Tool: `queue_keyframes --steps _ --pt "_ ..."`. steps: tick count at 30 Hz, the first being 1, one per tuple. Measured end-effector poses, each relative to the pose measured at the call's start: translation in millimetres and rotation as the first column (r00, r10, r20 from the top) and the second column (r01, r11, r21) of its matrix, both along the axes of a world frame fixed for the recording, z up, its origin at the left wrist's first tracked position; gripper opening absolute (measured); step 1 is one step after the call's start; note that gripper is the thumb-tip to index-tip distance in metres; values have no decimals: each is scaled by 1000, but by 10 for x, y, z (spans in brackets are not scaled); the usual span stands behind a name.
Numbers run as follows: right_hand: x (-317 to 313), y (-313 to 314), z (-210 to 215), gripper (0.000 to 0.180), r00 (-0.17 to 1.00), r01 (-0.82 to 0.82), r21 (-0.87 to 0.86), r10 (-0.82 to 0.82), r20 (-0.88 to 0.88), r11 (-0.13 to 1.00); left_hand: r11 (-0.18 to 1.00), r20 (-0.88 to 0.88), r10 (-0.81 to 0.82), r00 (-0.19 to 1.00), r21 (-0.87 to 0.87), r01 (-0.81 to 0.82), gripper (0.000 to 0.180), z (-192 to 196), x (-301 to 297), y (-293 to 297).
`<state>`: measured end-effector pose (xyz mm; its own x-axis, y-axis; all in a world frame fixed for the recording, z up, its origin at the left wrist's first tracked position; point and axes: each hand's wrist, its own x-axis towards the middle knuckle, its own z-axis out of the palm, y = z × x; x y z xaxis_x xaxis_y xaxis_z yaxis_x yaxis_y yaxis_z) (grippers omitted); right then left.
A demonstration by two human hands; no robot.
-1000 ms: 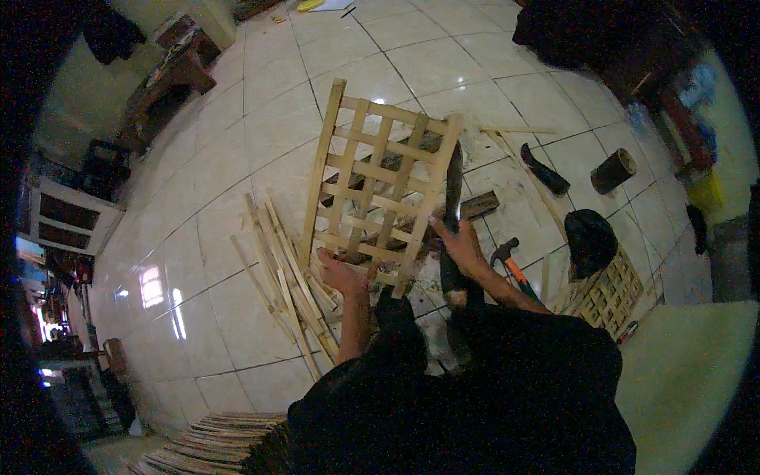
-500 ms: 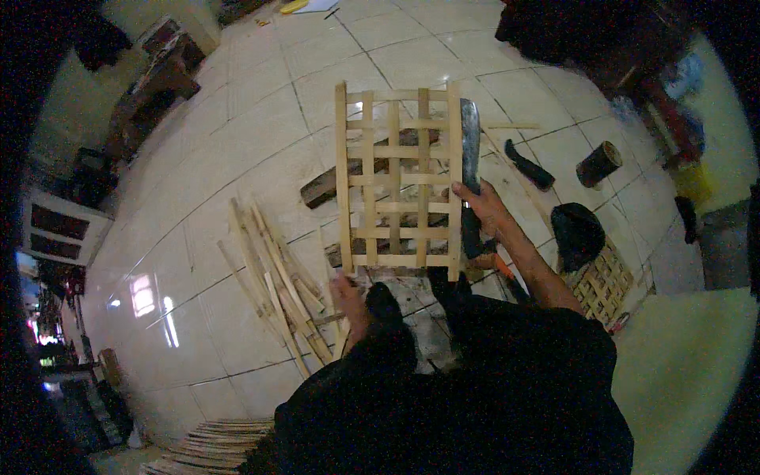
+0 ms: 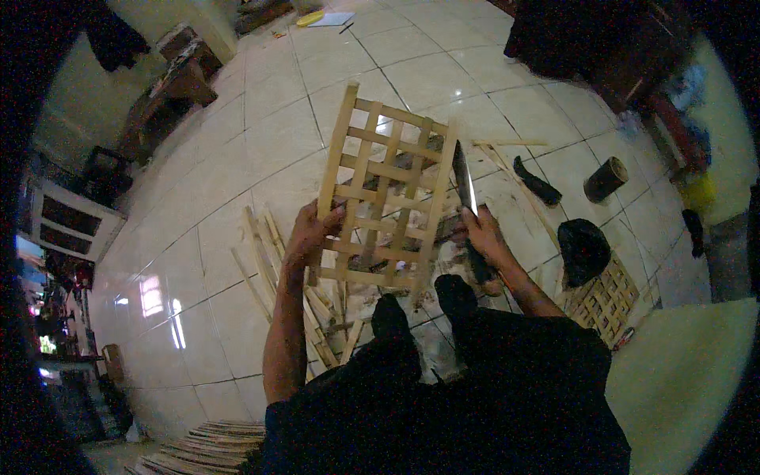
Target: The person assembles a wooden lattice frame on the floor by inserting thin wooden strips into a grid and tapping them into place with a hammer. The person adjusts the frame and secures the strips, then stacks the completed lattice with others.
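A woven bamboo lattice panel [image 3: 384, 172] with two long side rails stands tilted in front of me. My left hand [image 3: 307, 233] is closed round its left rail, near the lower end. My right hand [image 3: 485, 236] grips a machete [image 3: 464, 180] at the top of its dark handle. The blade points away from me, close along the panel's right rail; I cannot tell whether they touch. Behind the panel, partly hidden, a dark wooden piece lies on the floor.
Loose bamboo strips [image 3: 265, 237] lie on the tiles at left, with another bundle [image 3: 202, 447] at lower left. To the right are a curved dark sheath-like object [image 3: 537, 182], a short log [image 3: 606, 180], a black bundle [image 3: 584, 252] and a second woven panel [image 3: 606, 299].
My left hand has risen from below the panel and taken hold of its left rail. The panel has tilted clockwise. My right hand has moved lower with the machete, off the right rail.
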<state>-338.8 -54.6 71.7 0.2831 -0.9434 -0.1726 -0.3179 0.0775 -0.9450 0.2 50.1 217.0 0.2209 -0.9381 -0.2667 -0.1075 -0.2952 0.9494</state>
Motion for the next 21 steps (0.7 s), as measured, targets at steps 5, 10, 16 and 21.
queue_keyframes --steps 5,10,16,21 --pt "-259 372 371 32 845 -224 -268 50 -532 937 999 223 26 974 -46 -16 30 517 277 155" --pt "-389 629 433 34 864 -393 -514 115 -491 763 998 337 -53 940 -23 65 30 558 240 112" --pt "-175 835 669 30 790 -449 -250 250 -560 858 968 805 -188 563 54 246 35 203 81 88" --pt "-235 997 445 28 797 -483 -318 259 -546 816 944 827 -257 500 104 314 39 142 -20 29"
